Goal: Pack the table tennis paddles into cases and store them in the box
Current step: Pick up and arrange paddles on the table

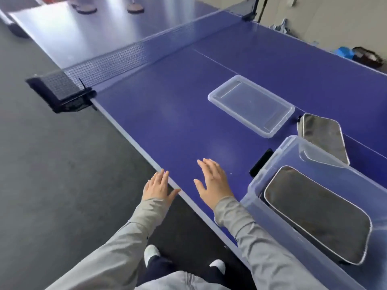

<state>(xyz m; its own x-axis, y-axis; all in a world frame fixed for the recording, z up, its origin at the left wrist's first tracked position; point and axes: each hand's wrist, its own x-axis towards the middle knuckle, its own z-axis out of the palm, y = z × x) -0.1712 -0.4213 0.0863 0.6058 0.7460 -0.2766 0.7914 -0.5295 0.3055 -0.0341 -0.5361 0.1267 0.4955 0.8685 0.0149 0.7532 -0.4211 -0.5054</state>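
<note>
At the near edge of the table (pixel 167 122), left hand (pixel 158 187) and right hand (pixel 212 181) hover empty, fingers straight, loosely spread; paddles (pixel 135 8) beyond the net (pixel 117 57) risk being overlooked.

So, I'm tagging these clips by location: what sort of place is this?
Probably an indoor games or sports room. A blue table tennis table with its net fills the view, what look like paddles lie on its far half, and the floor is dark grey.
</note>
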